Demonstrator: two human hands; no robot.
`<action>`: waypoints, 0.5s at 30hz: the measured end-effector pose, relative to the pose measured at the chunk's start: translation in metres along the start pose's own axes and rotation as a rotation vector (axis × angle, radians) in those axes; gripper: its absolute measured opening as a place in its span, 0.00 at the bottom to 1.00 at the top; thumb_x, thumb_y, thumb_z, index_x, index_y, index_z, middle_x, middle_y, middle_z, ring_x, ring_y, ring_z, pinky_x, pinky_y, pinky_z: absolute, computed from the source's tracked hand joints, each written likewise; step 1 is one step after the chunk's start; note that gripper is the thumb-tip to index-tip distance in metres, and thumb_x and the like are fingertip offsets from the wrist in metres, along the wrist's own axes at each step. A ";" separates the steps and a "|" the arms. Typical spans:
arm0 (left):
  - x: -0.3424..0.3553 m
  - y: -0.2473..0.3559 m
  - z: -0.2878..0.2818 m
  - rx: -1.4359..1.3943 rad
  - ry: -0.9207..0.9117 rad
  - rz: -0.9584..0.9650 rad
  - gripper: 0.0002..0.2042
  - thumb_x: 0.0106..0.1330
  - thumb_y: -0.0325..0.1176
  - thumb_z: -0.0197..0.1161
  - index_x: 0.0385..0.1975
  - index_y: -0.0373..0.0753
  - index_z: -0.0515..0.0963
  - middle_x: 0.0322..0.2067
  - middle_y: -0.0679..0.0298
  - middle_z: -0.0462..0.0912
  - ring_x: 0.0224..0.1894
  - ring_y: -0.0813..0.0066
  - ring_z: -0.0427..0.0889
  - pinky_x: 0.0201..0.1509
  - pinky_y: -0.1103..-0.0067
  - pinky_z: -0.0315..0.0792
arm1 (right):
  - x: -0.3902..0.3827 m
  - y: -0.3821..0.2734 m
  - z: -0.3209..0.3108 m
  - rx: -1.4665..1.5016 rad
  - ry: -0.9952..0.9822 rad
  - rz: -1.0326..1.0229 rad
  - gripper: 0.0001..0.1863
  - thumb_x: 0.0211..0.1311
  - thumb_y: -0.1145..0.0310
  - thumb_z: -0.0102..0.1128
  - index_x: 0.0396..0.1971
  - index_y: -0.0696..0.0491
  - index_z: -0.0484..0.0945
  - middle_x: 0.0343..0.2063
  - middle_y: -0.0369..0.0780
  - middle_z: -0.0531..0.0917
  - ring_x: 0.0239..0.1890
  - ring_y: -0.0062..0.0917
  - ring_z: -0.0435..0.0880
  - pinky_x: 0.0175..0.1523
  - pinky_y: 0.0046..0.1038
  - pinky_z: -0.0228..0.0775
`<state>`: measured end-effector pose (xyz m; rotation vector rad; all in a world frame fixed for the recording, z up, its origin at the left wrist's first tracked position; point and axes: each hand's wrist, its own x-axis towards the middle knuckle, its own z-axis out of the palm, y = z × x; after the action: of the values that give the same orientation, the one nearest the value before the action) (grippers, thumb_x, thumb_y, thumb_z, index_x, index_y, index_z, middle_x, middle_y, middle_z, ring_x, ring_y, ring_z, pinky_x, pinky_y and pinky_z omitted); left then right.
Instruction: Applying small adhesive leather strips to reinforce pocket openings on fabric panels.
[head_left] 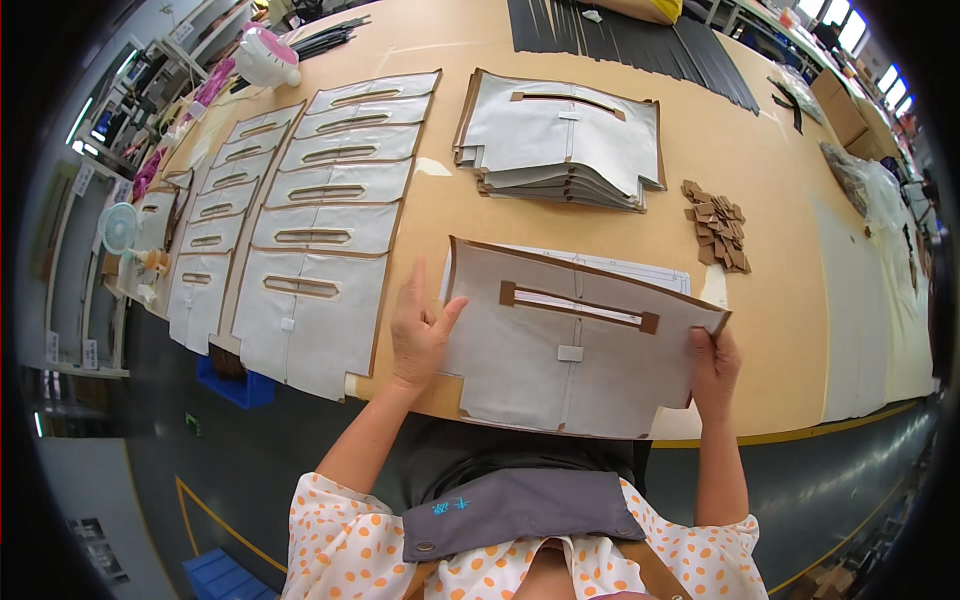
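A grey fabric panel (515, 370) with brown edging, a slot between two brown tabs and a small white tag lies at the table's front, over a white printed sheet (630, 272). My right hand (712, 365) grips its right edge, thumb and fingers closed round it. At the left edge, my left hand (420, 340) has its fingers stretched out and apart, the thumb at the panel's border; whether it touches is hard to tell. Behind the panel is a stack of similar pieces (550, 140). A heap of small brown pieces (718, 225) sits to the right.
Overlapping rows of slotted panels (330, 315) cover the table's (780, 330) left part. Black strips (620, 40), a pink-and-white object (265, 55), a small fan (120, 228), cardboard (840, 105) and plastic wrapping (870, 195) surround them. Blue crates (225, 570) stand on the floor at left.
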<state>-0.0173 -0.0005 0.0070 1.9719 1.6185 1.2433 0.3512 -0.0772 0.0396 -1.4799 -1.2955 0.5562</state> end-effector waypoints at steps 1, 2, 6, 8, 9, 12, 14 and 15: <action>0.006 0.004 -0.004 -0.231 -0.077 -0.253 0.26 0.65 0.25 0.66 0.65 0.34 0.72 0.59 0.59 0.80 0.34 0.75 0.84 0.37 0.81 0.76 | 0.006 -0.001 -0.007 -0.007 0.004 0.003 0.12 0.73 0.70 0.58 0.50 0.61 0.79 0.36 0.33 0.83 0.37 0.16 0.76 0.45 0.21 0.71; 0.013 0.009 -0.010 -0.458 -0.155 -0.504 0.26 0.66 0.28 0.69 0.63 0.31 0.73 0.56 0.59 0.82 0.35 0.78 0.83 0.41 0.81 0.76 | 0.016 -0.002 -0.018 0.087 0.017 0.010 0.13 0.73 0.70 0.58 0.51 0.62 0.78 0.37 0.34 0.84 0.39 0.16 0.77 0.48 0.21 0.71; 0.051 0.010 -0.016 -0.708 -0.378 -0.720 0.22 0.66 0.31 0.70 0.58 0.29 0.78 0.46 0.63 0.86 0.35 0.82 0.80 0.43 0.80 0.75 | 0.083 -0.019 -0.011 0.369 0.066 0.068 0.16 0.74 0.68 0.57 0.53 0.63 0.78 0.42 0.37 0.84 0.45 0.17 0.79 0.53 0.21 0.71; 0.095 0.023 -0.022 -0.487 -0.400 -0.601 0.16 0.66 0.33 0.69 0.50 0.31 0.83 0.35 0.66 0.87 0.33 0.84 0.78 0.40 0.82 0.73 | 0.130 -0.037 -0.007 0.296 0.047 0.095 0.17 0.74 0.66 0.58 0.54 0.63 0.77 0.43 0.38 0.85 0.46 0.16 0.80 0.52 0.22 0.73; 0.122 0.027 -0.021 -0.461 -0.420 -0.569 0.15 0.67 0.35 0.69 0.48 0.31 0.83 0.34 0.67 0.86 0.33 0.85 0.78 0.39 0.83 0.72 | 0.159 -0.039 -0.009 0.272 0.017 0.117 0.18 0.74 0.65 0.58 0.53 0.63 0.77 0.43 0.38 0.85 0.45 0.16 0.80 0.51 0.22 0.73; 0.202 0.028 -0.011 -0.502 -0.385 -0.497 0.15 0.67 0.38 0.69 0.43 0.30 0.84 0.31 0.69 0.84 0.33 0.85 0.78 0.37 0.84 0.71 | 0.247 -0.037 0.017 0.318 -0.030 0.155 0.18 0.74 0.63 0.59 0.52 0.62 0.78 0.42 0.38 0.85 0.40 0.17 0.81 0.47 0.22 0.74; 0.252 0.014 0.007 -0.438 -0.359 -0.474 0.14 0.68 0.39 0.68 0.43 0.34 0.84 0.27 0.72 0.82 0.20 0.93 0.66 0.21 0.88 0.54 | 0.313 0.003 0.025 0.353 -0.158 0.111 0.18 0.73 0.61 0.59 0.51 0.62 0.79 0.41 0.38 0.85 0.37 0.17 0.81 0.45 0.22 0.74; 0.271 0.002 0.014 -0.444 -0.368 -0.427 0.16 0.66 0.41 0.70 0.43 0.32 0.84 0.30 0.68 0.84 0.27 0.87 0.74 0.29 0.85 0.64 | 0.339 0.019 0.033 0.363 -0.173 0.109 0.18 0.73 0.61 0.59 0.51 0.62 0.79 0.41 0.38 0.85 0.37 0.17 0.81 0.45 0.22 0.74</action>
<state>-0.0085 0.2482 0.1149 1.3902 1.3402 0.9087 0.4358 0.2462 0.1051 -1.2232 -1.1744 0.9553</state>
